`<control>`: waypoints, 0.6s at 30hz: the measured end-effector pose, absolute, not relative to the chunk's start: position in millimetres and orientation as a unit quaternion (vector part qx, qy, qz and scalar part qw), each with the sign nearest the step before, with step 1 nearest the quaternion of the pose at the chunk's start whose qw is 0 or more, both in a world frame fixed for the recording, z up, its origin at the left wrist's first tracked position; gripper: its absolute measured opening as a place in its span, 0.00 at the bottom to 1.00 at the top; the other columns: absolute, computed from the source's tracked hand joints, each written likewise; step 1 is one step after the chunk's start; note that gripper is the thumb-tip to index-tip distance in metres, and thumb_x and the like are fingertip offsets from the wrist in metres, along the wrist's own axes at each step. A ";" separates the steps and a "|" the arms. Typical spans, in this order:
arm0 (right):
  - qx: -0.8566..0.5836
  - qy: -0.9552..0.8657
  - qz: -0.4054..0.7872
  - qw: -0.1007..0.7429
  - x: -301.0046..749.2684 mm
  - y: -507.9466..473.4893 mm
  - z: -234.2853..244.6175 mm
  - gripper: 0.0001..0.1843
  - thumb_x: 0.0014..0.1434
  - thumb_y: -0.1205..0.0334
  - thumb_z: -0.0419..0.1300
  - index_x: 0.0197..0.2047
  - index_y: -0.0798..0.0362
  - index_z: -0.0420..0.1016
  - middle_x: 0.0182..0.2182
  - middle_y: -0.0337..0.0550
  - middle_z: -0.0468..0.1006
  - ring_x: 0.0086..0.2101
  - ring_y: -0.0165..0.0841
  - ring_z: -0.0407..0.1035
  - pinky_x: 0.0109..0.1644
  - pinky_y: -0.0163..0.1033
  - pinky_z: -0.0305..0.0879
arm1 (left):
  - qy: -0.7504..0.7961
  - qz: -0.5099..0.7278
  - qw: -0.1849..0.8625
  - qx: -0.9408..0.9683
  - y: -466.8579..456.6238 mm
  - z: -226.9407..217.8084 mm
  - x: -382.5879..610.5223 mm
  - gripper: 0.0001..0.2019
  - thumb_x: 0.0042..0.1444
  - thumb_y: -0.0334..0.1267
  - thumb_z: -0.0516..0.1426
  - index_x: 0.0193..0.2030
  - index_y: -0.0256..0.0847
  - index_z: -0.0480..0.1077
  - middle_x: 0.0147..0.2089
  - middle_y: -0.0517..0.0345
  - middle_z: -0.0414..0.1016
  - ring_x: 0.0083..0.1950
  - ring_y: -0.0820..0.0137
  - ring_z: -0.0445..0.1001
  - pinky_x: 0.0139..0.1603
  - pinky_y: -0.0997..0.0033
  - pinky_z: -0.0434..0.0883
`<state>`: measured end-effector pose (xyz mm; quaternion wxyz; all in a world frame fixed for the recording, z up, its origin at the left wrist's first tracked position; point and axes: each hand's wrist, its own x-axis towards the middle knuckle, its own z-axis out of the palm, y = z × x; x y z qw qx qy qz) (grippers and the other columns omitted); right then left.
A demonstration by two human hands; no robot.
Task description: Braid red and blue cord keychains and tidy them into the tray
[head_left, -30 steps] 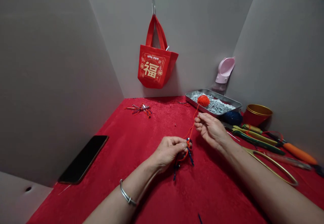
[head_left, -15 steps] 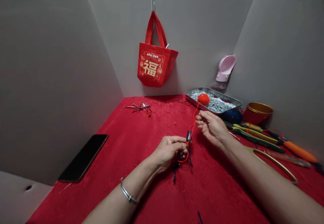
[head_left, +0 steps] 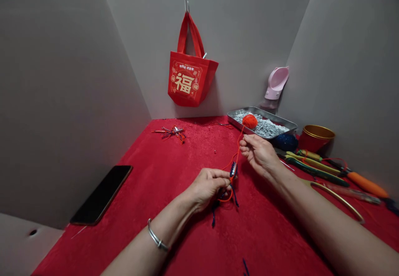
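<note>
My left hand [head_left: 210,186] pinches a small knotted cord piece [head_left: 233,169], dark blue with a silvery-white strip along it, and several dark blue cord ends dangle below. An orange-red yarn [head_left: 238,153] wraps round this piece and runs up to my right hand [head_left: 257,153]. The thumb and fingertips of that hand are closed on the yarn, just in front of the metal tray. From there the strand leads to an orange-red yarn ball [head_left: 249,121]. My curled left fingers hide part of the cord piece.
The metal tray [head_left: 291,129] holds many small silvery pieces. Right of it are a dark blue yarn ball [head_left: 286,141], a red-and-gold cup [head_left: 316,136] and pliers [head_left: 314,166]. A phone [head_left: 101,195] lies left; tasselled cords [head_left: 173,132] lie at the back. A red bag [head_left: 191,78] hangs behind.
The view has shifted very slightly. The cord piece in my left hand has turned a little, showing more of its silvery strip. Both hands keep nearly the same place and hold.
</note>
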<state>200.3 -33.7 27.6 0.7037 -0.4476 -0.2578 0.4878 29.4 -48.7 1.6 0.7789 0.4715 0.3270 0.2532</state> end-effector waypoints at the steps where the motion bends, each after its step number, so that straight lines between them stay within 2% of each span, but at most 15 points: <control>1: -0.450 -0.260 0.485 0.704 200.4 -33.3 28.2 0.06 0.50 0.69 0.59 0.24 0.55 0.65 0.17 0.34 0.69 0.15 0.20 0.61 0.18 0.23 0.58 | 0.330 0.254 0.776 0.474 -49.3 2.1 29.8 0.11 0.38 0.32 0.59 0.31 0.30 0.73 0.20 0.59 0.69 0.19 0.80 0.61 0.24 0.77 0.58; 10: -0.471 -0.263 0.456 0.708 202.9 -28.1 25.3 0.06 0.50 0.70 0.57 0.24 0.55 0.64 0.15 0.33 0.68 0.14 0.20 0.61 0.16 0.24 0.57 | 0.338 0.244 0.754 0.507 -53.5 -0.1 31.5 0.11 0.38 0.33 0.56 0.31 0.31 0.73 0.19 0.61 0.67 0.19 0.80 0.60 0.24 0.76 0.53; 18: -0.450 -0.283 0.470 0.705 203.8 -30.9 31.5 0.10 0.45 0.65 0.63 0.23 0.54 0.63 0.16 0.32 0.67 0.15 0.20 0.59 0.17 0.25 0.55 | 0.351 0.256 0.746 0.505 -52.7 0.1 33.2 0.10 0.37 0.31 0.55 0.30 0.32 0.72 0.19 0.61 0.67 0.19 0.79 0.59 0.23 0.76 0.53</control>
